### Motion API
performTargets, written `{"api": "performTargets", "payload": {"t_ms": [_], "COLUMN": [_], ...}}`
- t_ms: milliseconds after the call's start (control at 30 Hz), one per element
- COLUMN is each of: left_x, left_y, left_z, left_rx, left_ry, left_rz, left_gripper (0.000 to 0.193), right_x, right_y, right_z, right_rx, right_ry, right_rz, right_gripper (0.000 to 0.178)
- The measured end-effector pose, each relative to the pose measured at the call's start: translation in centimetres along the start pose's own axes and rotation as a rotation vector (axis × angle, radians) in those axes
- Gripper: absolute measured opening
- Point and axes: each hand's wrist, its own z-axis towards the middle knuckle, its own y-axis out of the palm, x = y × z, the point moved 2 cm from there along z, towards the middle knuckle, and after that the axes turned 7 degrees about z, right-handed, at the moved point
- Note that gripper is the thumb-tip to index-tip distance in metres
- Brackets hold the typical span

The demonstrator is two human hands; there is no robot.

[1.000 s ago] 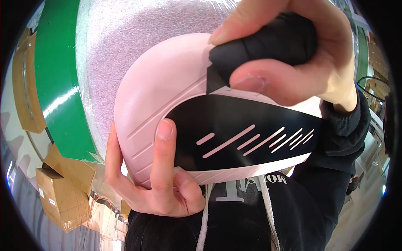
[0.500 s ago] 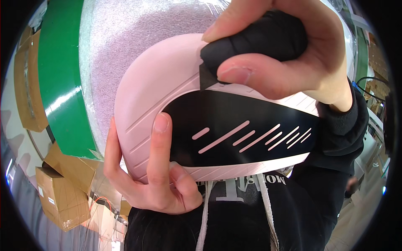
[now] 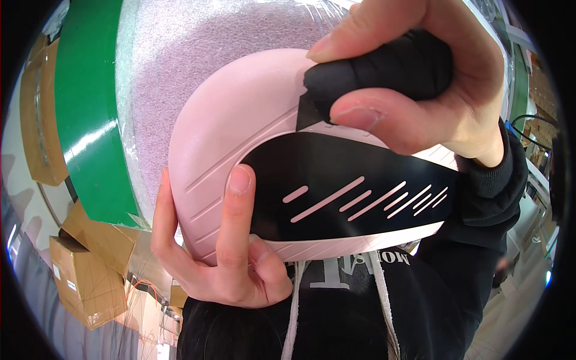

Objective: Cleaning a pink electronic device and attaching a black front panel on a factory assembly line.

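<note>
A pale pink, rounded plastic shell (image 3: 204, 114) with grooved ridges lies before me, with a glossy black panel (image 3: 336, 159) set in it. Slanted slots in the panel show pink. My left hand (image 3: 231, 261) grips the shell's lower left rim, index finger along the panel's rounded end. In my right hand (image 3: 432, 120) is a blade tool (image 3: 378, 72) whose thick handle is wrapped in black; fingers and thumb close around it. Its short, flat dark blade (image 3: 308, 114) rests at the ridged surface just above the panel's upper edge. Whether the tip presses in, I cannot tell.
Beneath the shell is a foam sheet (image 3: 162, 78) under clear plastic film, bordered on the left by a green strip (image 3: 90, 114). Cardboard boxes (image 3: 90, 282) stand further left and below. A dark cable (image 3: 531, 123) loops at the right.
My right hand and the blade tool have moved slightly right and down along the panel's upper edge. The shell and my left hand have shifted a little to the right.
</note>
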Motion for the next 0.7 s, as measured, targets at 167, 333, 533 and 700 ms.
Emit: {"api": "performTargets", "payload": {"t_ms": [167, 333, 533, 700], "left_x": [0.0, 0.2, 0.1, 0.2], "left_y": [-0.2, -0.1, -0.2, -0.1], "left_z": [0.1, 0.2, 0.3, 0.3], "left_rx": [-0.012, -0.016, -0.014, -0.045], "left_ry": [0.045, 0.077, 0.113, 0.105], "left_rz": [0.036, 0.068, 0.079, 0.089], "left_gripper": [0.057, 0.055, 0.054, 0.056], "right_x": [-0.1, 0.4, 0.0, 0.0], "right_y": [0.0, -0.9, -0.4, -0.5], "right_z": [0.2, -0.4, 0.2, 0.1], "right_rx": [-0.011, -0.019, -0.033, -0.034], "right_ry": [0.004, 0.014, 0.023, 0.036], "right_rz": [0.009, 0.019, 0.030, 0.038], "right_gripper": [0.020, 0.019, 0.018, 0.017]}}
